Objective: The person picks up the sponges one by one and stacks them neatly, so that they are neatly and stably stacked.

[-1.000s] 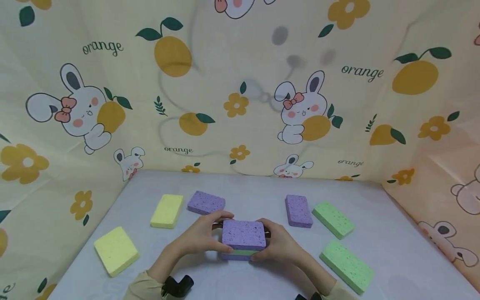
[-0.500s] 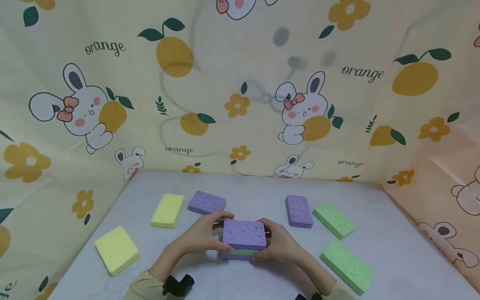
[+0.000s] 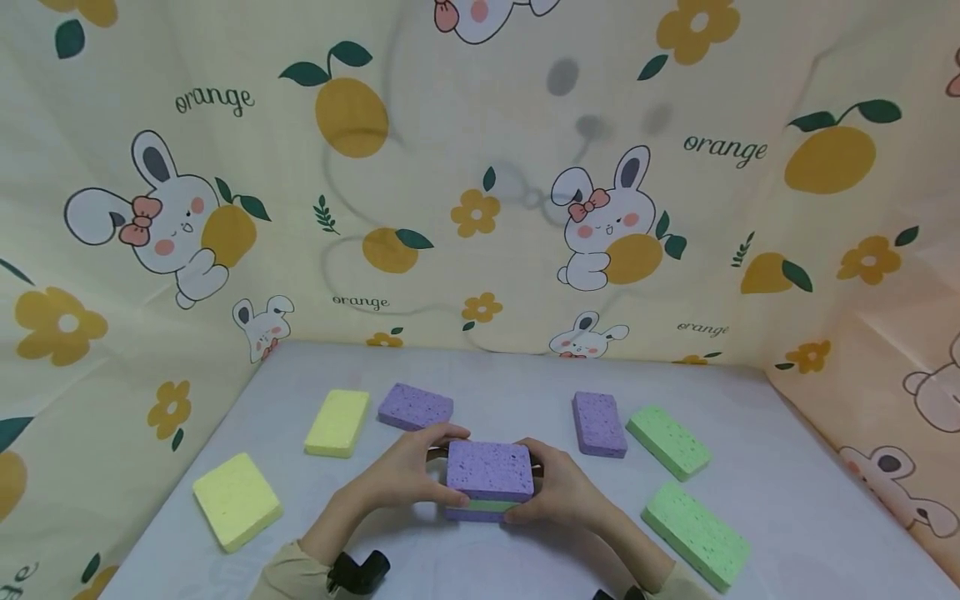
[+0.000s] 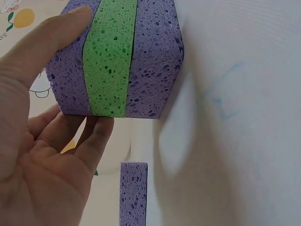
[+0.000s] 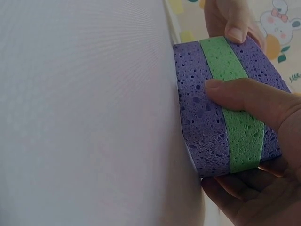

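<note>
Three sponges are stacked flat at the front middle: a purple top sponge (image 3: 490, 469), a green sponge (image 3: 491, 505) sandwiched below it, and a purple bottom sponge (image 3: 476, 516). My left hand (image 3: 408, 471) grips the stack's left end, thumb on the near side and fingers behind. From the right end my right hand (image 3: 564, 483) holds it the same way. In the right wrist view, my right thumb (image 5: 235, 92) lies across the bottom purple sponge and the green one. The left wrist view shows the layers lined up evenly, the bottom sponge (image 4: 155, 70) close over the table.
Two yellow sponges (image 3: 237, 502) lie on the left of the white table (image 3: 517, 567). Behind the stack are a purple sponge (image 3: 416, 406) at left and another purple sponge (image 3: 598, 424) at right. Two green sponges (image 3: 697, 536) lie at right. A printed cloth (image 3: 495, 125) walls the table.
</note>
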Demonstrator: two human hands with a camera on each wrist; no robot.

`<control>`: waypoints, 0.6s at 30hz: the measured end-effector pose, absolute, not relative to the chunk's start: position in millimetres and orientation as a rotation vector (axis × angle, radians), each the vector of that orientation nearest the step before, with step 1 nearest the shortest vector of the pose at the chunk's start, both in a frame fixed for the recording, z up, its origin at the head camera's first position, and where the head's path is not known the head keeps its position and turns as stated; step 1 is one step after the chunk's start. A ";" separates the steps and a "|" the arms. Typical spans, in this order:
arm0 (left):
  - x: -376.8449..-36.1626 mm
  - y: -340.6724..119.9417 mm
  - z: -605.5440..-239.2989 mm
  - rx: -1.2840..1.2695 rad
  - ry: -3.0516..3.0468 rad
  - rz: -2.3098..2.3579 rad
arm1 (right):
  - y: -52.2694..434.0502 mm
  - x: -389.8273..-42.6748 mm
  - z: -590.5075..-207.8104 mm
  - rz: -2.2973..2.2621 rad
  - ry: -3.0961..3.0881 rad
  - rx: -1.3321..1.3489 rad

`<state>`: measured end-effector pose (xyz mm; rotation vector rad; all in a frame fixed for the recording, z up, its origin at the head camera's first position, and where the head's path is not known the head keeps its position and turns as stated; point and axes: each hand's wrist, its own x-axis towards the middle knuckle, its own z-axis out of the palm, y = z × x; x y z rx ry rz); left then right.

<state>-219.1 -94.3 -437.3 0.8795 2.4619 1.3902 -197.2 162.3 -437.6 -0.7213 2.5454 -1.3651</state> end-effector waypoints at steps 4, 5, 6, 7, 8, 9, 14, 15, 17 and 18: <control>-219.0 -94.0 -437.3 0.891 2.454 1.394 | 158.8 -189.1 -425.2 -1.386 2.526 -0.721; -218.8 -94.1 -437.3 0.895 2.452 1.396 | 158.7 -188.4 -424.0 -1.386 2.525 -0.718; -218.7 -94.1 -437.3 0.895 2.453 1.394 | 158.7 -188.1 -423.8 -1.384 2.526 -0.723; -218.5 -94.2 -437.2 0.895 2.454 1.393 | 158.8 -188.3 -424.6 -1.386 2.525 -0.737; -218.3 -94.3 -437.4 0.895 2.454 1.393 | 159.4 -189.5 -427.4 -1.384 2.528 -0.742; -218.1 -94.5 -437.6 0.892 2.455 1.391 | 160.3 -191.0 -430.6 -1.376 2.536 -0.744; -217.8 -95.0 -438.5 0.887 2.447 1.391 | 165.6 -200.4 -448.7 -1.334 2.558 -0.734; -217.9 -95.2 -438.4 0.888 2.448 1.391 | 166.4 -201.6 -450.2 -1.332 2.556 -0.734; -218.0 -95.2 -437.8 0.888 2.446 1.395 | 167.5 -203.1 -451.6 -1.332 2.551 -0.735; -218.1 -95.0 -437.6 0.889 2.448 1.395 | 168.0 -203.2 -451.6 -1.328 2.554 -0.735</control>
